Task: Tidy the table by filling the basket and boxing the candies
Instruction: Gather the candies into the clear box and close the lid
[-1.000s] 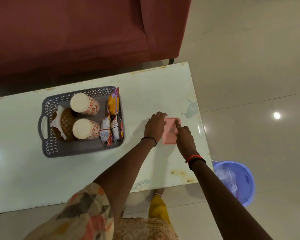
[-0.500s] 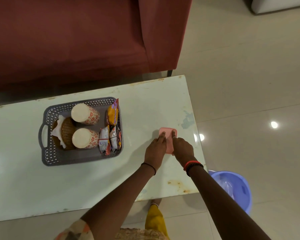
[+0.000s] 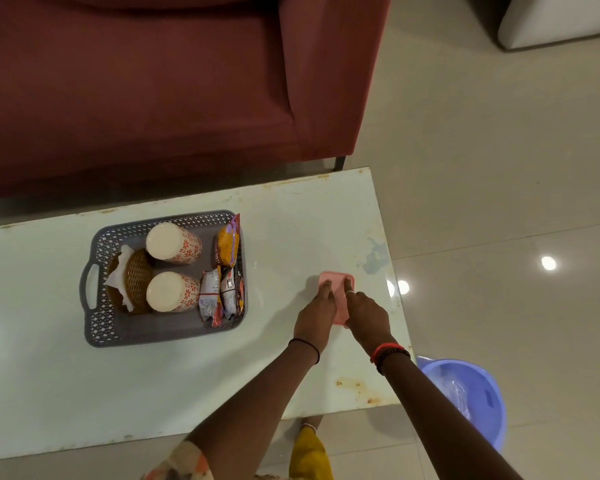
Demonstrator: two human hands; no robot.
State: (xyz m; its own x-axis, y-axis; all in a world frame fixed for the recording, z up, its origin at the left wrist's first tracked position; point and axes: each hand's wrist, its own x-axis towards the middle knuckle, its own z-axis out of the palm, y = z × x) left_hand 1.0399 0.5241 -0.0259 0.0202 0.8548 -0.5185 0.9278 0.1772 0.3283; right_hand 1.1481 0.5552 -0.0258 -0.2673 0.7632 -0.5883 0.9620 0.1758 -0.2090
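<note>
A small pink box [image 3: 338, 284] with its lid on lies near the right end of the white table [image 3: 291, 237]. My left hand [image 3: 317, 315] and my right hand [image 3: 366, 315] both rest on top of it, fingers pressed flat on the lid. To the left stands a grey perforated basket [image 3: 97, 327]. It holds two patterned cups [image 3: 174, 242] lying on their sides, a wicker holder with a napkin [image 3: 132, 280], and several snack packets [image 3: 227, 245].
A dark red sofa [image 3: 153, 91] stands right behind the table. A lilac bucket [image 3: 478, 396] with a plastic bag sits on the tiled floor by the table's right front corner. A white piece of furniture [image 3: 561, 19] shows at the top right.
Both hands have shifted from the box's sides to pressing on its lid from the near side. The camera has tilted, so the table sits lower in view.
</note>
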